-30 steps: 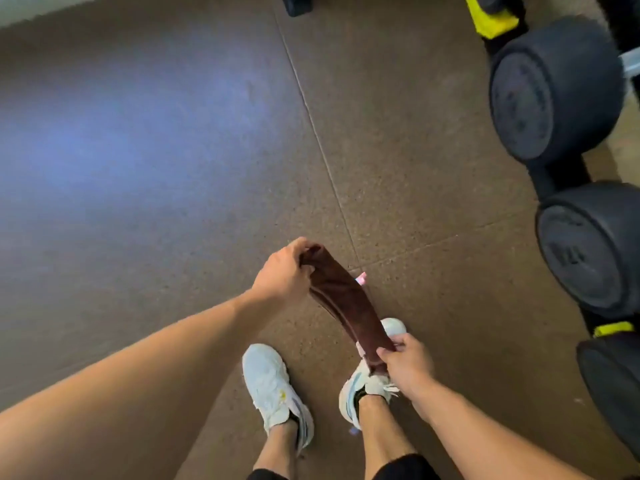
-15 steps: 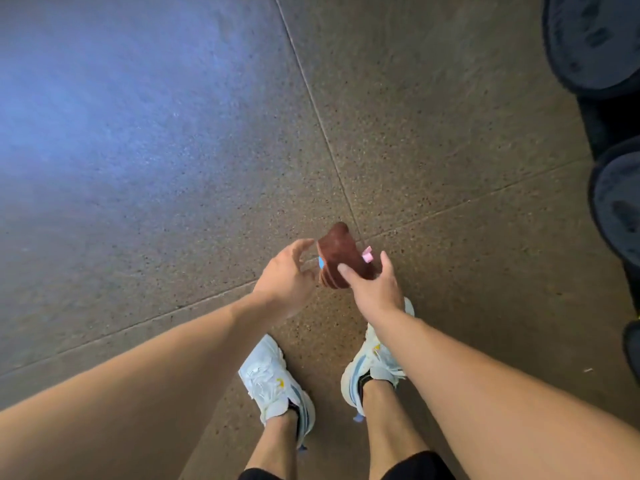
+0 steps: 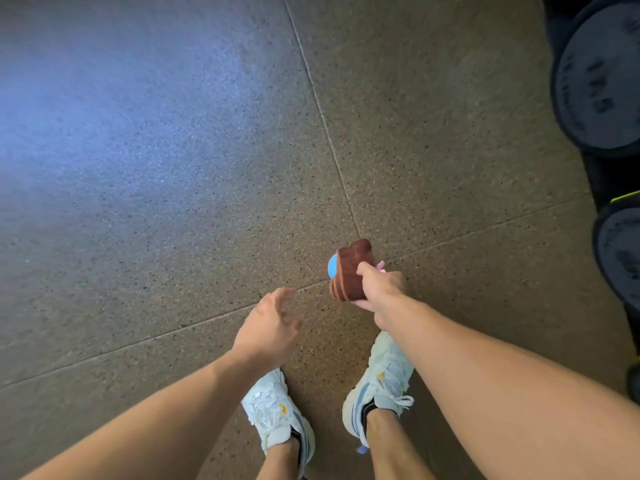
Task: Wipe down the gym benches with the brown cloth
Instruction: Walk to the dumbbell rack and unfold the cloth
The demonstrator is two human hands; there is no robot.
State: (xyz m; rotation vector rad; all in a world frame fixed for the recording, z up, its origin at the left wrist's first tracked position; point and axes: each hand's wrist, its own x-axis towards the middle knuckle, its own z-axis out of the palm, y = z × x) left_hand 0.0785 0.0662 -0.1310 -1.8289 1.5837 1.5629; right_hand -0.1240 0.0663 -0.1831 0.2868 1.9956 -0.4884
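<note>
- Brown cloth (image 3: 349, 271): I read it as folded into a compact wad of several layers, held off the floor in front of the body, above the seam where the floor tiles meet. A blue item (image 3: 332, 266) and a pink tip (image 3: 381, 265) show at its edges; I cannot tell what either is.
- Right hand (image 3: 381, 289): fingers clamped around the folded cloth, thumb on the near face.
- Left hand (image 3: 272, 327): empty, fingers apart and loosely curled, close beside the cloth but not touching it.
- Surroundings: speckled rubber floor (image 3: 173, 168), two white trainers (image 3: 277, 414) below the hands, black dumbbells (image 3: 599, 74) on a rack at the right edge.
- Progress, as I judge it: the cloth is ready for use. No bench is in view, so I cannot confirm any wiping done. Remaining: reach a bench and wipe its surfaces.
</note>
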